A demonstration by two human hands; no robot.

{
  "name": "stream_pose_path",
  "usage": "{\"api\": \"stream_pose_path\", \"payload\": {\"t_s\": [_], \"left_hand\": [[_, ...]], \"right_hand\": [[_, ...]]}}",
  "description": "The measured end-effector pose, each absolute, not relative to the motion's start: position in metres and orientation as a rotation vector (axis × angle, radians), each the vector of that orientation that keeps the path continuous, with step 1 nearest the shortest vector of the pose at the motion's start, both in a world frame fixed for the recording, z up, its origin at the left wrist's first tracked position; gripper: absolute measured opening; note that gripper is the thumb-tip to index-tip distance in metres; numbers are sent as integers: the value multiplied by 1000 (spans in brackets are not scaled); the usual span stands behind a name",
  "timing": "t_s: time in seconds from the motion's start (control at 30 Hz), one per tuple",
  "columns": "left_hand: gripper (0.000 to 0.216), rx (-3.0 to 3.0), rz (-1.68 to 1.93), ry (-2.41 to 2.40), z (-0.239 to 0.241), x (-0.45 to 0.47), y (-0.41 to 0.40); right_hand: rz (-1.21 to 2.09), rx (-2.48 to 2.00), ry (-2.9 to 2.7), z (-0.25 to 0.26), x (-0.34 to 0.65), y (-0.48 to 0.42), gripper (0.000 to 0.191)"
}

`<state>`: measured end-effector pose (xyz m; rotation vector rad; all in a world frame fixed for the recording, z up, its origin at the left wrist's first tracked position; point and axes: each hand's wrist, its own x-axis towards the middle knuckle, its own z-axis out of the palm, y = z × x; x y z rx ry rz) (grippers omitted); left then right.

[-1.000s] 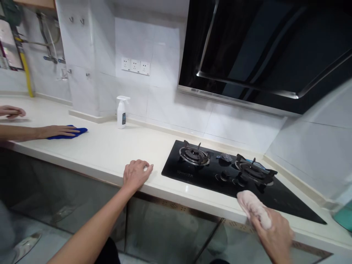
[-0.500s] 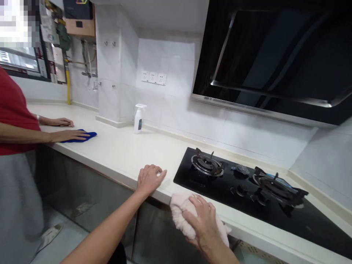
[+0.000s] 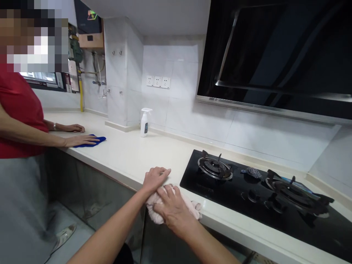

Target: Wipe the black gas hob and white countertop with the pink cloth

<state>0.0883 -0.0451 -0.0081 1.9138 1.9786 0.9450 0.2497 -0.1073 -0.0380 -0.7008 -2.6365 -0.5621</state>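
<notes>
A pale pink cloth (image 3: 154, 214) hangs over the front edge of the white countertop (image 3: 121, 157). My right hand (image 3: 176, 211) is closed on it, fingers curled over the top and pressing it against the edge. Just beyond, my left hand (image 3: 155, 179) rests on the counter near its edge, fingers and thumb apart and nothing held. The left wrist lies beside the cloth. To the right of both hands is the black gas hob (image 3: 205, 189).
At left, a person in a red top (image 3: 22, 106) keeps one hand on a blue cloth (image 3: 90, 141) on the counter. A white spray bottle (image 3: 144, 124) stands by the wall. A mesh scourer (image 3: 253, 172) lies between the burners. A black range hood (image 3: 275, 55) overhangs the hob.
My right hand has slid left along the counter edge with the pink cloth, up to my left wrist. My left hand stays on the counter. The view has shifted slightly left.
</notes>
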Motion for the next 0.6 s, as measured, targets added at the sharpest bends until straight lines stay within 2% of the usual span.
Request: {"api": "stream_pose_path", "payload": {"t_s": [0.2, 0.3, 0.43, 0.6], "left_hand": [[39, 2115, 877, 1955, -13, 83, -52], [39, 2129, 885, 1909, -14, 79, -51], [40, 2114, 897, 1880, -16, 77, -49], [37, 2124, 926, 1883, -19, 80, -48]], "right_hand": [[-558, -712, -2588, -54, 319, -128, 31], [-617, -752, -2517, -67, 385, -143, 35], [-728, -767, -2497, -83, 489, -160, 30], [-650, -1118, -2422, -102, 609, -183, 17]]}}
